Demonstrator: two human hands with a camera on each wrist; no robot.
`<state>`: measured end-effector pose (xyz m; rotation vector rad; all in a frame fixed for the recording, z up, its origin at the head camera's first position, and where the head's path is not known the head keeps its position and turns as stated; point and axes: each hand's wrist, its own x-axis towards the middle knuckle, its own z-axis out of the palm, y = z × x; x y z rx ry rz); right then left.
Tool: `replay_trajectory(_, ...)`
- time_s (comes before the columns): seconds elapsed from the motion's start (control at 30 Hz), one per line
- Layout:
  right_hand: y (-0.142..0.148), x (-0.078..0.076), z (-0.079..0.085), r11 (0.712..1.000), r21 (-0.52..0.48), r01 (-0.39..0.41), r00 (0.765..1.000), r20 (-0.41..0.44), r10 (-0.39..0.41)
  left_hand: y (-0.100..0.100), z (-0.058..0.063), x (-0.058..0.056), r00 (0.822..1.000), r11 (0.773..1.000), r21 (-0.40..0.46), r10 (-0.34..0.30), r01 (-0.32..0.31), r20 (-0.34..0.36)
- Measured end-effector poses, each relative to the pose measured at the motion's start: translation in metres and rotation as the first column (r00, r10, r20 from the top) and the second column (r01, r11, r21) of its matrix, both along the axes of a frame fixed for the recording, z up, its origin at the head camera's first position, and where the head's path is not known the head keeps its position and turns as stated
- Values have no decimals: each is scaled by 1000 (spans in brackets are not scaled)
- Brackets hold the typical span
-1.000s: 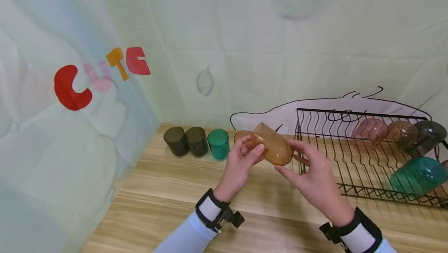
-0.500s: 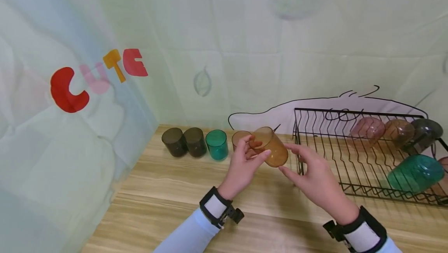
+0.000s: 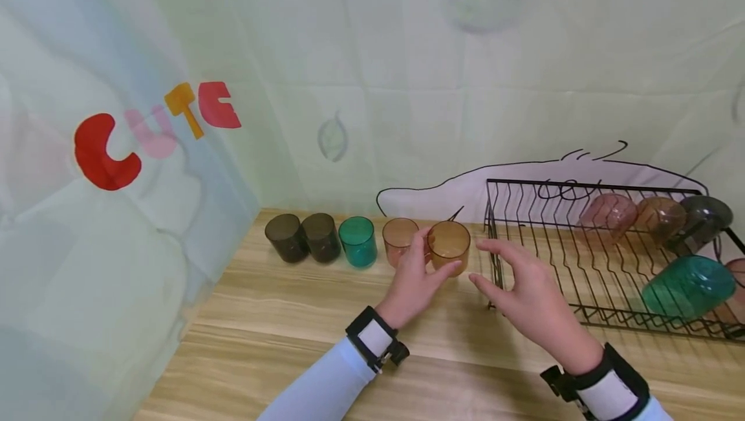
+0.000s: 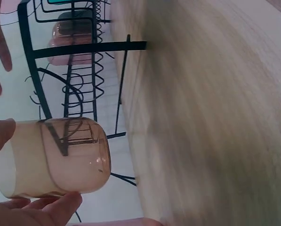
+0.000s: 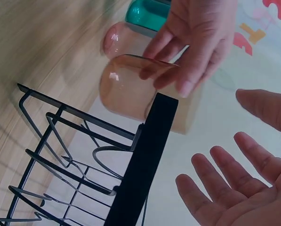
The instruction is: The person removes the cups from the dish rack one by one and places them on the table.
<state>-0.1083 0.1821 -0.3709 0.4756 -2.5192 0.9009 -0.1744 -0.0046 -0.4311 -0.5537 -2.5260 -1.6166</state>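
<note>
An amber cup (image 3: pixel 449 251) stands upright, mouth up, in the grip of my left hand (image 3: pixel 409 283), thumb on its near side. In the left wrist view the base of this cup (image 4: pixel 79 157) shows a small gap from the wooden surface. My right hand (image 3: pixel 532 293) is apart from the cup, on its right, with thumb and fingers spread and nothing between them. To the cup's left stands a row: a pink cup (image 3: pixel 397 240), a teal cup (image 3: pixel 357 244) and two dark cups (image 3: pixel 321 238). My left fingers partly hide the pink cup.
A black wire dish rack (image 3: pixel 582 184) stands close on the right. Tilted in it are a pink cup (image 3: pixel 609 212), an amber cup (image 3: pixel 661 217), a dark cup (image 3: pixel 705 217), a teal cup (image 3: pixel 689 288) and another pinkish cup at the edge. A printed cloth (image 3: pixel 407 117) hangs behind.
The amber cup has turned from tilted to upright and come down beside the pink cup, held by my left hand. My right hand has let go and now stands apart.
</note>
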Motion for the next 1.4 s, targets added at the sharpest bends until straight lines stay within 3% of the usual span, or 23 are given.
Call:
replay_trajectory(0.2, 3, 1, 0, 1000, -3, 8, 1000, 7, -8, 5, -13, -7, 994, 982, -156, 96, -104, -57)
replay_trajectory(0.37, 5, 1, 1, 1000, 3, 19, 1000, -2, -19, 9, -21, -11, 991, 967, -218, 127, -135, -50)
replay_trajectory(0.87, 7, 1, -1, 1000, -8, 17, 1000, 2, -17, 7, -27, -17, 976, 956, -198, 212, -216, -40)
replay_trajectory(1.2, 6, 2, -1, 1000, -17, 24, 1000, 7, -24, 7, -30, -16, 952, 928, -212, 305, -306, -36)
replay_trajectory(1.4, 8, 1, -1, 999, -10, 32, 999, 15, -32, 8, -32, -16, 947, 923, -214, 321, -320, -31)
